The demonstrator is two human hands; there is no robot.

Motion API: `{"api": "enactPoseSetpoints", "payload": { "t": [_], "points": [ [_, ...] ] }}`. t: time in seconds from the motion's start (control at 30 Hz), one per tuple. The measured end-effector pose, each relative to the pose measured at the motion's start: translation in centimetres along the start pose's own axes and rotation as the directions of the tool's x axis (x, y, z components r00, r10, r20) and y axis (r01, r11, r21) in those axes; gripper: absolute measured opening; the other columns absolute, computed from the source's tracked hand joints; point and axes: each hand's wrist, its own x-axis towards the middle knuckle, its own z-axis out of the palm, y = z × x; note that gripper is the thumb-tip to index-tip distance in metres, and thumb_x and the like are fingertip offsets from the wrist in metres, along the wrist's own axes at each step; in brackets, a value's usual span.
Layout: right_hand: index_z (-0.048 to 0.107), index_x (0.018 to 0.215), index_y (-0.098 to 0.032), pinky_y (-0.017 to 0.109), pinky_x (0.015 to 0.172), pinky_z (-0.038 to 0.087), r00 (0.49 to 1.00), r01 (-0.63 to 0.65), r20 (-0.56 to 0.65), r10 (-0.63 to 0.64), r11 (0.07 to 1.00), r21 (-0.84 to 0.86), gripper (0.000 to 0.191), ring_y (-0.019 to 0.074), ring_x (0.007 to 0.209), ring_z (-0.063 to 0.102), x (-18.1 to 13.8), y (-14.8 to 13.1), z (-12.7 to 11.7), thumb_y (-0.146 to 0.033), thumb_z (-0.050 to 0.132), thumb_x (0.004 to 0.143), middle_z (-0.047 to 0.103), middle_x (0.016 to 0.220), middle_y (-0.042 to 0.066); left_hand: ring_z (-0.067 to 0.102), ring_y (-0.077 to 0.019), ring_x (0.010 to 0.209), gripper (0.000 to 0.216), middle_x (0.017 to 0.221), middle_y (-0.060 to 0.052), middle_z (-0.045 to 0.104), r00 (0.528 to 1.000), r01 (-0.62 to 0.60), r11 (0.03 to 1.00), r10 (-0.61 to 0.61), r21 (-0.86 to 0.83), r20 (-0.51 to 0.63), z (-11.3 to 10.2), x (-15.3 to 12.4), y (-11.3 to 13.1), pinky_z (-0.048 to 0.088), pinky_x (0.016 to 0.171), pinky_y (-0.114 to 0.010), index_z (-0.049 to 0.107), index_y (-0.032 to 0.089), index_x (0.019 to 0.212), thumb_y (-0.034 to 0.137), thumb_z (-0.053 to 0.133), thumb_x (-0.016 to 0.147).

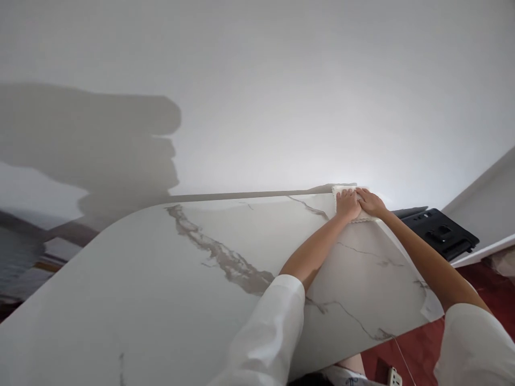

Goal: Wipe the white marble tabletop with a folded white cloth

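A white cloth lies at the far right part of a white marble-patterned table, by its back edge. My left hand presses down on the cloth, fingers curled a little over it. Close beside it, my right hand rests on the same cloth, its fingertips touching or nearly touching my left hand. Part of the cloth is hidden under both hands. My two arms reach forward across the tabletop in white sleeves.
A pale wall rises right behind the table, with a shadow on its left. A black case-like object stands beyond the table's right edge. Below are a red floor and a power strip with a thin cord.
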Motion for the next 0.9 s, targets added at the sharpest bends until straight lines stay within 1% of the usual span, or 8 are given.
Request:
{"api": "enactPoseSetpoints", "payload": {
  "t": [0.1, 0.23, 0.33, 0.53, 0.63, 0.73, 0.83, 0.9],
  "points": [
    [0.047, 0.132, -0.019, 0.042, 0.083, 0.049, 0.997, 0.056, 0.059, -0.054, 0.998, -0.021, 0.050, 0.0291, 0.102, 0.061, 2.1, -2.6, 0.4, -0.038, 0.037, 0.087, 0.055, 0.129, 0.012, 0.033, -0.0233, 0.130, 0.042, 0.137, -0.009, 0.045, 0.999, -0.031, 0.999, 0.031, 0.035, -0.014, -2.3, -0.9, -3.7, 0.022, 0.110, -0.043, 0.046, 0.018, 0.129, 0.024, 0.033, 0.090],
    [0.045, 0.135, -0.017, 0.047, 0.097, 0.039, 0.973, 0.230, 0.000, -0.230, 0.973, 0.009, 0.054, 0.0309, 0.126, 0.042, 4.5, -8.2, 2.0, -0.044, 0.029, 0.092, 0.048, 0.137, 0.011, 0.038, -0.0207, 0.125, 0.039, 0.131, -0.006, 0.051, 0.999, -0.022, 0.995, 0.025, 0.094, -0.036, -6.5, -3.3, -9.1, 0.025, 0.108, -0.041, 0.049, 0.021, 0.125, 0.023, 0.034, 0.089],
    [0.041, 0.137, -0.010, 0.050, 0.105, 0.028, 0.961, 0.277, -0.026, -0.276, 0.960, 0.050, 0.057, 0.0317, 0.135, 0.028, 6.5, -14.0, 3.0, -0.043, 0.027, 0.093, 0.040, 0.143, 0.013, 0.040, -0.0192, 0.123, 0.038, 0.129, -0.004, 0.053, 0.997, 0.038, 0.987, -0.028, 0.157, -0.065, -10.0, -5.9, -12.9, 0.026, 0.107, -0.039, 0.048, 0.022, 0.125, 0.021, 0.033, 0.089],
    [0.041, 0.137, -0.010, 0.045, 0.107, 0.025, 0.908, 0.414, -0.003, -0.418, 0.899, 0.141, 0.054, 0.0300, 0.135, 0.029, 9.9, -26.7, 3.3, -0.039, 0.032, 0.092, 0.040, 0.144, 0.013, 0.039, -0.0215, 0.125, 0.042, 0.133, -0.010, 0.050, 0.978, 0.190, 0.939, -0.155, 0.286, -0.139, -17.0, -12.5, -20.1, 0.025, 0.107, -0.040, 0.043, 0.016, 0.128, 0.020, 0.034, 0.088],
    [0.040, 0.137, -0.008, 0.044, 0.108, 0.022, 0.914, 0.399, 0.008, -0.406, 0.901, 0.167, 0.053, 0.0305, 0.134, 0.029, 10.8, -33.2, 3.2, -0.036, 0.034, 0.092, 0.039, 0.144, 0.014, 0.038, -0.0213, 0.127, 0.046, 0.138, -0.011, 0.045, 0.980, 0.196, 0.932, -0.174, 0.307, -0.096, -20.7, -15.3, -24.2, 0.025, 0.107, -0.040, 0.040, 0.015, 0.131, 0.020, 0.034, 0.087],
    [0.045, 0.131, -0.005, 0.046, 0.105, 0.022, 0.922, 0.385, -0.036, -0.385, 0.903, 0.193, 0.050, 0.0329, 0.131, 0.032, 11.4, -39.6, 3.3, -0.035, 0.035, 0.092, 0.043, 0.140, 0.018, 0.041, -0.0202, 0.126, 0.045, 0.137, -0.009, 0.048, 0.972, 0.236, 0.937, -0.227, 0.256, -0.066, -24.4, -17.3, -28.3, 0.029, 0.106, -0.036, 0.047, 0.016, 0.127, 0.020, 0.032, 0.085],
    [0.046, 0.129, -0.004, 0.050, 0.102, 0.023, 0.941, 0.338, -0.074, -0.330, 0.913, 0.228, 0.048, 0.0361, 0.128, 0.034, 12.1, -45.5, 3.6, -0.034, 0.036, 0.092, 0.046, 0.136, 0.021, 0.048, -0.0205, 0.120, 0.045, 0.132, -0.007, 0.054, 0.950, 0.308, 0.929, -0.291, 0.205, -0.110, -27.5, -19.1, -32.2, 0.034, 0.103, -0.034, 0.053, 0.018, 0.123, 0.020, 0.030, 0.084],
    [0.044, 0.130, -0.003, 0.052, 0.102, 0.021, 0.948, 0.317, -0.097, -0.302, 0.912, 0.261, 0.049, 0.0370, 0.129, 0.033, 12.5, -48.9, 3.9, -0.034, 0.036, 0.092, 0.044, 0.137, 0.022, 0.048, -0.0205, 0.120, 0.047, 0.131, -0.008, 0.054, 0.947, 0.307, 0.930, -0.278, 0.202, -0.159, -29.1, -20.5, -34.4, 0.034, 0.104, -0.033, 0.052, 0.014, 0.124, 0.022, 0.028, 0.084]
  ]
}}
